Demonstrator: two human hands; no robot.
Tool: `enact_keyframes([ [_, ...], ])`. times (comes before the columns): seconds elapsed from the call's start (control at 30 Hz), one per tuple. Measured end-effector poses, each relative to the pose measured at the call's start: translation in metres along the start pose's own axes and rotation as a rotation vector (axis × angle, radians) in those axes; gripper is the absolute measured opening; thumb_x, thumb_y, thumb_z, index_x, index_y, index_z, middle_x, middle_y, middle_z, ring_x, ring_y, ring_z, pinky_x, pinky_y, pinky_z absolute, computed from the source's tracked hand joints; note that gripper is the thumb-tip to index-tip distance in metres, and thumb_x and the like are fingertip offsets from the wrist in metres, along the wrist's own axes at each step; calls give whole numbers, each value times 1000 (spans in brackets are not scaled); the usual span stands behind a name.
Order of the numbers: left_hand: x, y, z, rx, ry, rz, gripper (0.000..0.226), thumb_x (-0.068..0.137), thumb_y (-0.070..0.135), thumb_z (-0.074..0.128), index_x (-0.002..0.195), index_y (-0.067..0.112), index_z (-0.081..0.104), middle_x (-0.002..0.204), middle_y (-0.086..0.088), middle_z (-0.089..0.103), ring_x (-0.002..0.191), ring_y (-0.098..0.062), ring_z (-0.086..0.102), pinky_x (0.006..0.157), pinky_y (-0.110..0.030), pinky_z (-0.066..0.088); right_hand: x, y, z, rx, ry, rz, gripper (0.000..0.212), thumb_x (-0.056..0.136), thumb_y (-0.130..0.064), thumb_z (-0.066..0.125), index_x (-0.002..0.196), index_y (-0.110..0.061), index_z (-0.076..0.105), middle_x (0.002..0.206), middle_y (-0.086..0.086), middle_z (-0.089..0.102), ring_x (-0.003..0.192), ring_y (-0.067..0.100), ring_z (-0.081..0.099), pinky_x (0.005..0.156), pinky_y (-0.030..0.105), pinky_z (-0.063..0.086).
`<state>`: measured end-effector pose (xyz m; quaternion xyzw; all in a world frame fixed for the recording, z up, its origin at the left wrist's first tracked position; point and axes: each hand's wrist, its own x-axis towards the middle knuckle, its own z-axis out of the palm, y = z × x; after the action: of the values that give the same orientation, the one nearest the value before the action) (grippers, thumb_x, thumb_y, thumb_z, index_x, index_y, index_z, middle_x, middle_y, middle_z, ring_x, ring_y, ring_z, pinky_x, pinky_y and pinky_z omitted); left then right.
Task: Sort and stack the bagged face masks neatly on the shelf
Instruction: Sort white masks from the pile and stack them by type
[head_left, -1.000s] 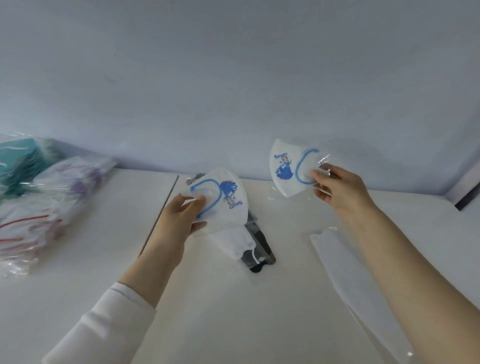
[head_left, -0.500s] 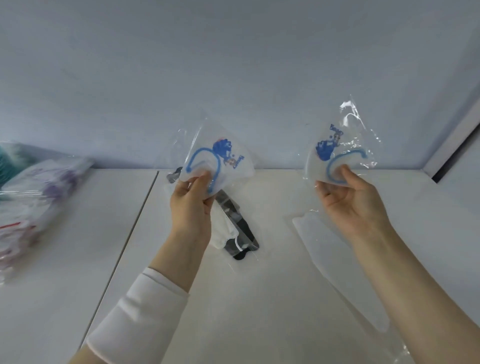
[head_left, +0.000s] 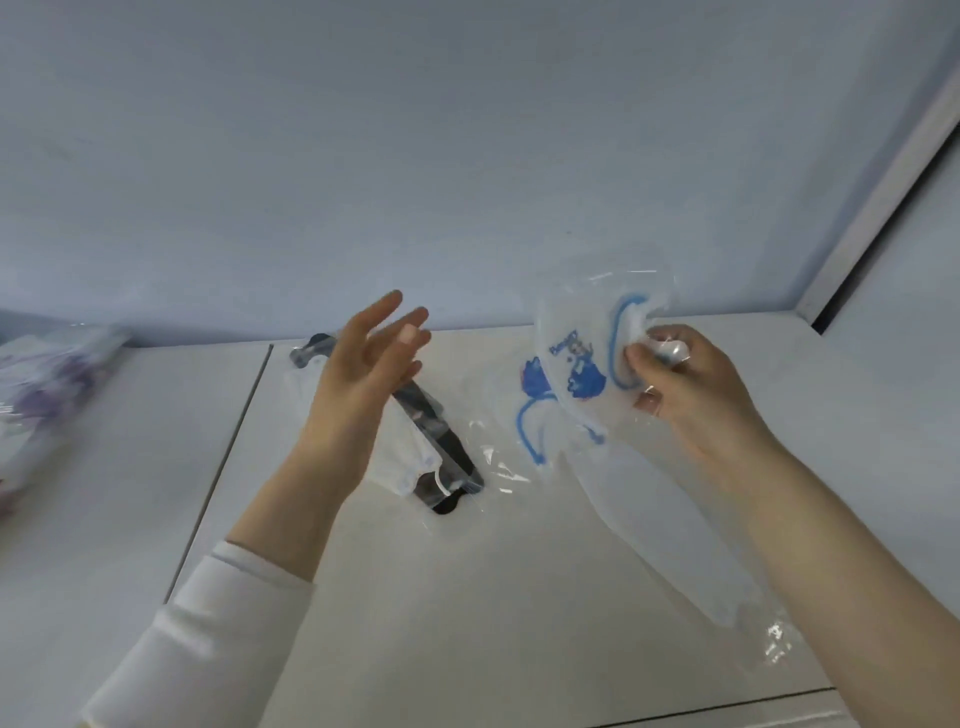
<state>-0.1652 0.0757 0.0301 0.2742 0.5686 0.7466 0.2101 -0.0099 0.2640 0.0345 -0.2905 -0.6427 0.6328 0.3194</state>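
My right hand (head_left: 691, 384) pinches a clear-bagged white mask with blue print (head_left: 587, 358) and holds it just above the white shelf (head_left: 467, 597). A second blue-print bagged mask (head_left: 530, 410) lies on the shelf right under and left of it. My left hand (head_left: 363, 374) hovers empty, with its fingers spread, over a small pile of bagged masks, one white (head_left: 405, 462) and one black (head_left: 441, 441). A plain white bagged mask (head_left: 670, 530) lies stretched along the shelf under my right forearm.
A blurred heap of bagged masks with purple print (head_left: 47, 379) sits at the far left on the neighbouring shelf panel. A seam (head_left: 223, 467) divides the two panels. The back wall is close behind, and the side wall's edge (head_left: 857, 218) rises at the right.
My left hand has let go of its blue-print mask, which now lies on the shelf toward the right. My right hand has lowered its mask over it. The view has shifted right.
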Motion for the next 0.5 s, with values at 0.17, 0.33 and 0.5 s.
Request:
enact_keyframes([
  [0.17,11,3,34,557,-394,-38,13,84,21,69,89,32,66,81,19,71,78,-4,65,70,-17,52,-3,-10,-20,-71,-32,-47,19,91,-8,56,81,-24,54,66,-14,61,61,-5,59,58,15,47],
  [0.33,3,-11,71,96,-169,-100,17,89,1,60,81,15,55,68,6,66,68,-11,61,65,-23,57,-15,-4,-60,405,-56,179,21,71,-24,62,89,-18,54,105,4,63,92,19,62,83,32,54],
  [0.5,-33,-30,136,-61,-231,-150,10,90,0,56,89,10,52,78,-1,71,69,-11,67,66,-25,57,-34,15,-86,532,-18,228,12,75,-19,59,87,-16,58,92,3,68,83,17,67,79,32,55],
])
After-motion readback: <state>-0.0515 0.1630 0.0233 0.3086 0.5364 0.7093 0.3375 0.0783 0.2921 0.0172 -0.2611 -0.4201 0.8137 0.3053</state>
